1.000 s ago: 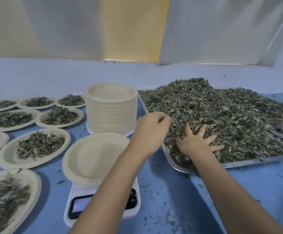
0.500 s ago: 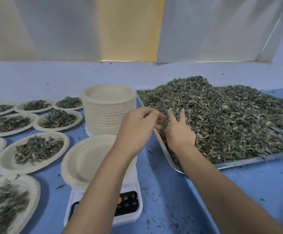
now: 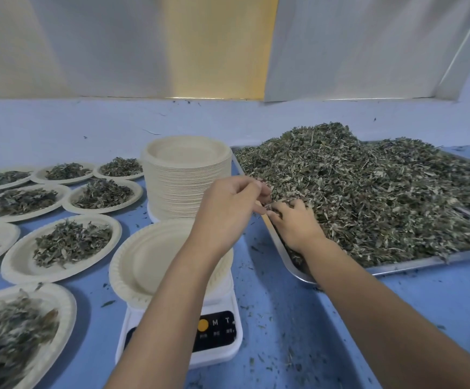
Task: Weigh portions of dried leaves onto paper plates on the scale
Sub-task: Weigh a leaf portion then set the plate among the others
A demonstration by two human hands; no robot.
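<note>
Blue tabletop (image 3: 284, 318) against a pale blue wall (image 3: 59, 122) — above it, grey panels (image 3: 368, 46) beside a yellow strip (image 3: 217, 46).

Small herb-portioning workroom. Signs: blue-covered worktable (image 3: 298, 318) littered with leaf crumbs; big metal tray (image 3: 413, 262) heaped with dried leaves (image 3: 368, 192); tall stack of paper plates (image 3: 186, 186); digital scale (image 3: 217, 349) bearing empty plate (image 3: 132, 265); filled plates (image 3: 12, 265) in rows at left; plain metal-looking wall panels (image 3: 354, 46) behind.

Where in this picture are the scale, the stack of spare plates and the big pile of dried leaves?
scale (image 3: 217, 356): head view, white front edge below the buttons.
stack of spare plates (image 3: 183, 192): head view, ribbed side of the stack.
dried leaves (image 3: 368, 197): head view, middle of the pile.
</note>
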